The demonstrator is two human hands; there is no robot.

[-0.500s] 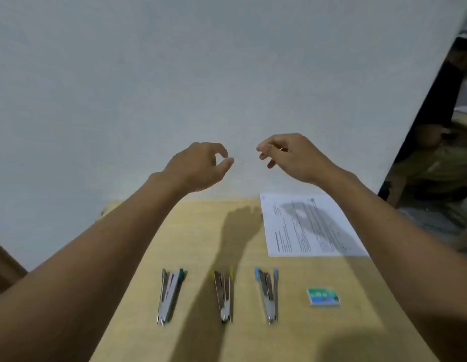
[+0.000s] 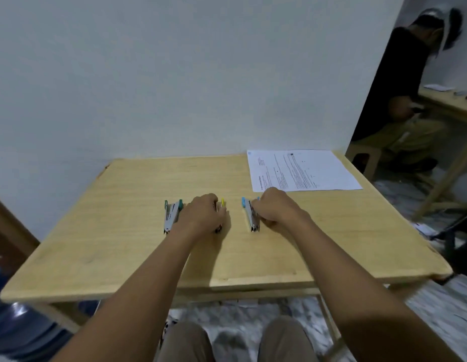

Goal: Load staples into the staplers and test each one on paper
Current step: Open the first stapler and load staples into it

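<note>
Stretching forward knuckles-up, the left hand [image 2: 203,214] curls its fingers round the yellow stapler [image 2: 222,202]. The right hand [image 2: 275,209] pinches the blue stapler [image 2: 249,215].

Three stapler tip colours showing on blond wood!
Green-tipped stapler [image 2: 172,215] with a silver body, yellow-tipped stapler [image 2: 223,202], blue-tipped stapler [image 2: 249,215]; desk [image 2: 122,218] light wood grain, paper [image 2: 318,168] white with black print, floor [image 2: 235,333] marbled grey-white, wall [image 2: 174,74] plain pale grey.
</note>
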